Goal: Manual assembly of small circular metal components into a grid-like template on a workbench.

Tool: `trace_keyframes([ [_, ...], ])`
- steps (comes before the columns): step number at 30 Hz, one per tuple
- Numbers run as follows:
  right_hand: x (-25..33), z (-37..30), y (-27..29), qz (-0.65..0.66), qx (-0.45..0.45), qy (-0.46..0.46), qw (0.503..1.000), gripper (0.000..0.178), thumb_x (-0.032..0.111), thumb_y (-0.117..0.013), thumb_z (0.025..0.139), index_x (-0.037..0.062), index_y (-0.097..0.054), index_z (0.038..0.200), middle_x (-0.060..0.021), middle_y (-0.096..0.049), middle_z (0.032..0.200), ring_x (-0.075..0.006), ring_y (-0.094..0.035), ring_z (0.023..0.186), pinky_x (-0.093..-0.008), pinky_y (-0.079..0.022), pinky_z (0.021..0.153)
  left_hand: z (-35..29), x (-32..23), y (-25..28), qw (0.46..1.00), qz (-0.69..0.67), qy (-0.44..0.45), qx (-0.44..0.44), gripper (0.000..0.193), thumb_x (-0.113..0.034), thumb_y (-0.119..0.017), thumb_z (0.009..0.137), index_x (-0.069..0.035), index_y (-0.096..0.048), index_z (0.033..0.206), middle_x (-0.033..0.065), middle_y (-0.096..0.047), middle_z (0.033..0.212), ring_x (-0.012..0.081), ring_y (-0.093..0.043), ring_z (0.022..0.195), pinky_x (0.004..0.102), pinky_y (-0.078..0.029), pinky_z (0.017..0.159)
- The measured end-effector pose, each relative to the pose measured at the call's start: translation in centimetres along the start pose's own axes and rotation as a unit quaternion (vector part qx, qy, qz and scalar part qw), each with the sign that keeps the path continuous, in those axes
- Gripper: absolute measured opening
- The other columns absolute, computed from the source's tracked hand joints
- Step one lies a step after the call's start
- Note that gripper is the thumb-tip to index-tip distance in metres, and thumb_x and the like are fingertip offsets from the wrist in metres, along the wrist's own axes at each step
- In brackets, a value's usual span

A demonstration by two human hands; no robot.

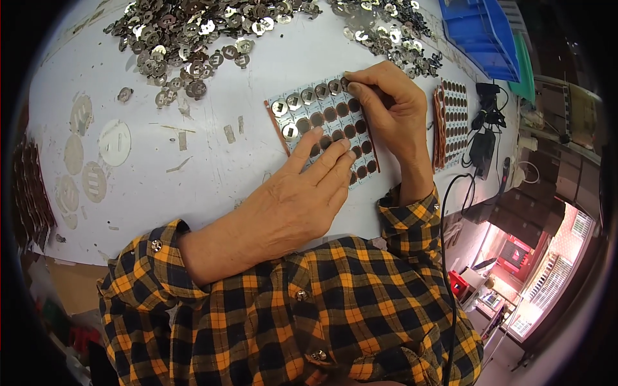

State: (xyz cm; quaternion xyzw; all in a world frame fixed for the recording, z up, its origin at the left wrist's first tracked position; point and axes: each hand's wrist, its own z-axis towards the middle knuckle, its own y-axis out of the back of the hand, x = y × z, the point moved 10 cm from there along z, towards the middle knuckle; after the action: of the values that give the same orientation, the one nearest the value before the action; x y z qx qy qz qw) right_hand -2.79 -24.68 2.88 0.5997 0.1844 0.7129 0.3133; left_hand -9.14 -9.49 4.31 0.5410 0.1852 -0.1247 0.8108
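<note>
A pale blue circuit board panel with brown edges and rows of dark round pads lies tilted on the table. Silver slotted metal clips cover its far row, and one more clip sits at the left of the second row. My left hand rests across the near left part, fingers stretched out, fingertips on the pads. At the far right corner my right hand is closed, thumb and index finger pinching right beside the last clip of the row. Whatever lies between those fingertips is mostly hidden.
Loose metal clips form a large heap at the back, with another heap farther right. Stacked panels stand at the right, near black cables and an adapter. A blue bin is behind; more brown-edged panels lie far left.
</note>
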Motion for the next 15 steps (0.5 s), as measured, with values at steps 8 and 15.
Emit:
trace_keyframes([
  [8, -2.6, -1.6, 5.9, 0.070, -0.197, -0.101, 0.973, 0.016, -0.002, -0.075, 0.089, -0.0007, -0.076, 0.104, 0.0013, -0.070, 0.088, -0.0036, -0.054, 0.067, -0.0194, -0.045, 0.063, -0.1, 0.1, -0.2, 1.000, -0.002, -0.007, -0.001, 0.037, -0.012, -0.070, 0.085, 0.007, -0.069, 0.117, 0.0201, -0.064, 0.135, 0.0333, -0.051, 0.140, 0.0607, -0.035, 0.119],
  [15, -1.6, -1.1, 2.4, -0.070, -0.024, -0.074, 0.994, 0.011, 0.004, -0.076, 0.092, 0.0008, -0.074, 0.102, 0.0020, -0.068, 0.088, -0.0044, -0.059, 0.075, -0.0195, -0.046, 0.066, -0.3, 0.3, -0.3, 1.000, 0.006, 0.003, 0.007, 0.042, -0.013, -0.073, 0.084, 0.007, -0.069, 0.121, 0.0200, -0.063, 0.137, 0.0338, -0.050, 0.141, 0.0612, -0.034, 0.120],
])
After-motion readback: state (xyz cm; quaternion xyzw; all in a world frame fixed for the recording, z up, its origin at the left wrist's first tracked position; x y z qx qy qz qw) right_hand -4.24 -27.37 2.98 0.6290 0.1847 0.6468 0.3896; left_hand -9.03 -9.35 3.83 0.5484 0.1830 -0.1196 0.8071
